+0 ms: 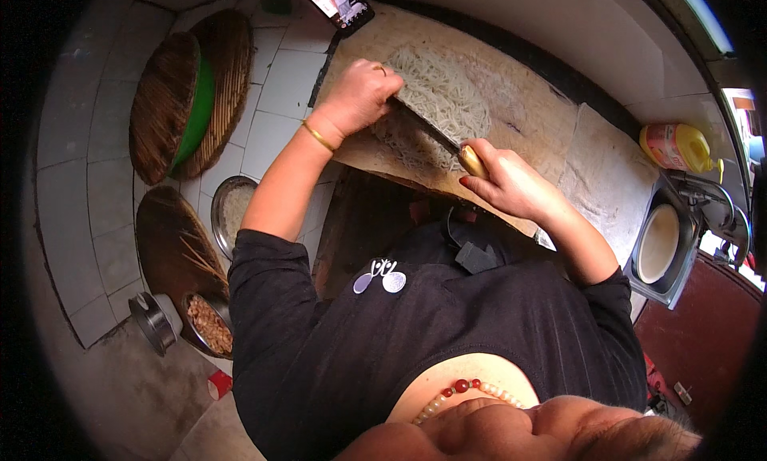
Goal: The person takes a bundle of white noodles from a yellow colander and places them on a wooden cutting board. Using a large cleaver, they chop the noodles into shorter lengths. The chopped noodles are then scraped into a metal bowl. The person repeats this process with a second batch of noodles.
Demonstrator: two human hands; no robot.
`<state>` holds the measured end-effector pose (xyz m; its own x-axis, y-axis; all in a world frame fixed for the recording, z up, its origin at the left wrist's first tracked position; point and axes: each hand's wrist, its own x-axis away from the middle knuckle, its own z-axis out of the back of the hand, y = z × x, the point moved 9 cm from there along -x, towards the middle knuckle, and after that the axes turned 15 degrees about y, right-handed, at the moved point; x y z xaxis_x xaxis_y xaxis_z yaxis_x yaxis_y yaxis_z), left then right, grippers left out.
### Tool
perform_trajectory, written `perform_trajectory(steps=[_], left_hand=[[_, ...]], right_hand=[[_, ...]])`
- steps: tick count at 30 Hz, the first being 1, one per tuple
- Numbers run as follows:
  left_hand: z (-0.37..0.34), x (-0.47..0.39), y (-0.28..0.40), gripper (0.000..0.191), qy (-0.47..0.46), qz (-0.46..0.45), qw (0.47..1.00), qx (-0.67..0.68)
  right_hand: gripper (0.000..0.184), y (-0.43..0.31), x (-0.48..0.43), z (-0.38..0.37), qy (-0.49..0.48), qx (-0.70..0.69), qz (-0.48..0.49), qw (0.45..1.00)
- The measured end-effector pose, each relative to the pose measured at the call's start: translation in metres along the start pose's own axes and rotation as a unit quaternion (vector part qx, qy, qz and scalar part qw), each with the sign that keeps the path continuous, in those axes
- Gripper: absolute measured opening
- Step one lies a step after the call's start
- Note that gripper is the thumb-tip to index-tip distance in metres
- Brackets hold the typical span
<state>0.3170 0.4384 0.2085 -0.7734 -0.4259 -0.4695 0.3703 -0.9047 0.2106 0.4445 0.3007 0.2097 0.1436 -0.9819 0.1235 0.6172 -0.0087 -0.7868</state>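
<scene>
My right hand (pixel 509 182) grips the yellowish handle of a kitchen knife (pixel 432 126). At the blade's far end, my left hand (pixel 362 92) is closed over the tip, with a ring and a gold bangle on that side. The knife lies slantwise across a heap of pale, thin, noodle-like strands (pixel 443 89); whether they are noodles or shredded vegetable, I cannot tell. Some strands lie on the near side of the blade too. Under them is a worn wooden board (pixel 533 119). The blade's cutting edge is hard to make out in shadow.
A lit phone (pixel 338 7) stands beyond the board. Leftward are a green bowl (pixel 198 113) between round wooden lids, a metal bowl (pixel 230 212) of pale food and a bowl of chopped meat (pixel 210 323). On the right are a yellow jug (pixel 674 146) and a sink (pixel 668 290) holding a pale basin (pixel 658 243).
</scene>
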Motion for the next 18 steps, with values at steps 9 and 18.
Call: perform_trajectory(steps=[9,18], left_hand=[[0.005,0.024,0.002,0.026,0.002,0.017,1.0,0.016],[0.007,0.021,0.009,0.023,0.005,0.022,0.999,-0.036]], right_hand=[[0.031,0.003,0.005,-0.025,-0.036,-0.018,-0.023,0.999],[0.036,0.015,-0.004,-0.012,-0.01,-0.008,0.039,0.999]])
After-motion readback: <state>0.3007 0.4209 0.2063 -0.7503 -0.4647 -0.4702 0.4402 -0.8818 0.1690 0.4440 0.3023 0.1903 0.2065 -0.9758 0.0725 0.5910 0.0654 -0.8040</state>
